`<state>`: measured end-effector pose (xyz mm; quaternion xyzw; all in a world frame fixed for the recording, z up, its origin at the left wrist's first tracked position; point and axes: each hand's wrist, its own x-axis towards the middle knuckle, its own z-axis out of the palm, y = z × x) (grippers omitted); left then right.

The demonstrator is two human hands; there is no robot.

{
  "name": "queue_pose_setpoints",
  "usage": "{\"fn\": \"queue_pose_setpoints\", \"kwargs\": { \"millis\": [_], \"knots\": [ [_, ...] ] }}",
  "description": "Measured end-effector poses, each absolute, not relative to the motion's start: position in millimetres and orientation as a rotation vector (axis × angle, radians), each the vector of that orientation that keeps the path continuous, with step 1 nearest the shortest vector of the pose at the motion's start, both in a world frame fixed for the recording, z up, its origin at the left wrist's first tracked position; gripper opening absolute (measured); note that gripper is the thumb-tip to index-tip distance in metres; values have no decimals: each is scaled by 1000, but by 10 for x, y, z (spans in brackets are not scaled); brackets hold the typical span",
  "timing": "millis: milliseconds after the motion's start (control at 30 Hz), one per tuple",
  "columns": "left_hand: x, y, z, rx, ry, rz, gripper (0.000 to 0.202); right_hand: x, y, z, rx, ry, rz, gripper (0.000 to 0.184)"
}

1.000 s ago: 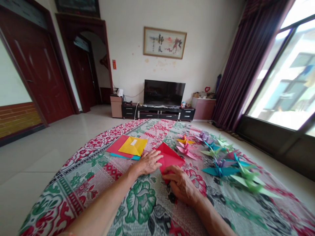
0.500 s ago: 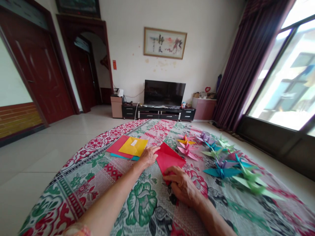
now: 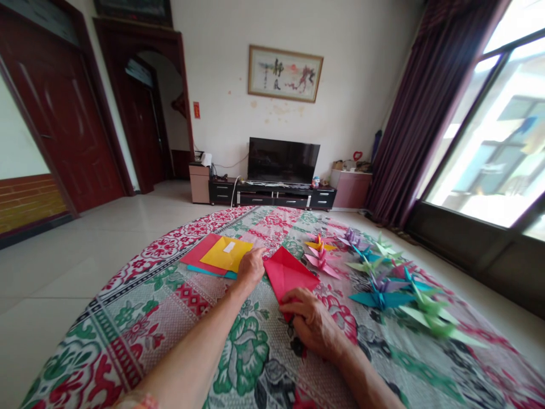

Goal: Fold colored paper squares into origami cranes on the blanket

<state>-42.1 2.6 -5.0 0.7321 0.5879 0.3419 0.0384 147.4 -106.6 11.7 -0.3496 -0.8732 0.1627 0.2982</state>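
Note:
A red sheet of folded paper (image 3: 289,274) lies on the table in front of me, one corner pointing towards me. My right hand (image 3: 315,322) grips that near corner between thumb and curled fingers. At the paper's left corner is my left hand (image 3: 251,268), its fingers bent and close together; the back of the hand hides whether they hold anything. Just left of it, a yellow folded paper (image 3: 223,255) with a small white piece (image 3: 229,247) on it rests on a pink-red paper (image 3: 193,253). A blue paper (image 3: 204,271) peeks out below.
Several folded paper cranes in blue (image 3: 378,298), green (image 3: 438,324), pink (image 3: 321,262) and yellow (image 3: 320,245) stand to the right. A flowered cloth (image 3: 170,312) covers the round table. Beyond are a TV (image 3: 283,162) and a low black cabinet (image 3: 259,200).
My left hand has drawn left off the red paper's left corner, baring it, and its fingers have curled in. My right hand stays at the near corner.

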Motion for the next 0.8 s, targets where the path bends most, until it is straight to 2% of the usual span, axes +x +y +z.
{"fn": "queue_pose_setpoints", "kwargs": {
  "millis": [100, 200, 467, 633, 800],
  "knots": [
    [-364, -96, 11, 2322, 1730, 1169, 35, 1467, -1066, 108, -928, -2316, 431, 42],
    [-293, -215, 44, 2491, 1563, 968, 27, 1474, -1050, 96, -945, -2305, 389, 40],
    [-283, -297, 58, 2713, 1464, 787, 25, 1731, -804, -32, -1467, -1847, -150, 30],
    [-324, -267, 72, 2752, 1360, 770, 25, 1811, -741, -68, -1654, -1868, -144, 29],
    [-349, -219, 61, 2701, 1309, 811, 22, 1799, -742, -30, -1634, -1930, -92, 35]
  ]
}}
